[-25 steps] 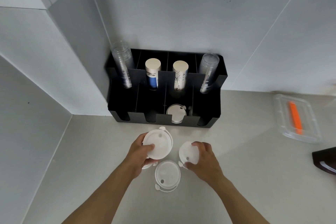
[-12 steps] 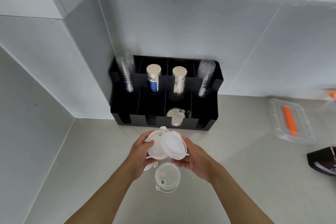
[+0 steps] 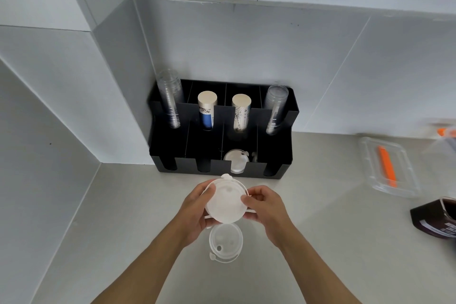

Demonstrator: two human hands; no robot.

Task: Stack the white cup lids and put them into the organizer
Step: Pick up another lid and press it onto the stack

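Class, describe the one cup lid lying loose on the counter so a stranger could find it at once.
Start at the black organizer against the wall, then come toward the hands. Just below the stacked lids they hold lies a single white lid, the only one resting untouched on the counter.

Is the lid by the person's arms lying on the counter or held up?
Lying on the counter. The loose lid rests flat below both hands, which hold only the stacked lids above it.

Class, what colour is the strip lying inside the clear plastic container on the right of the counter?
Orange strip, seen through the clear container in the head view.
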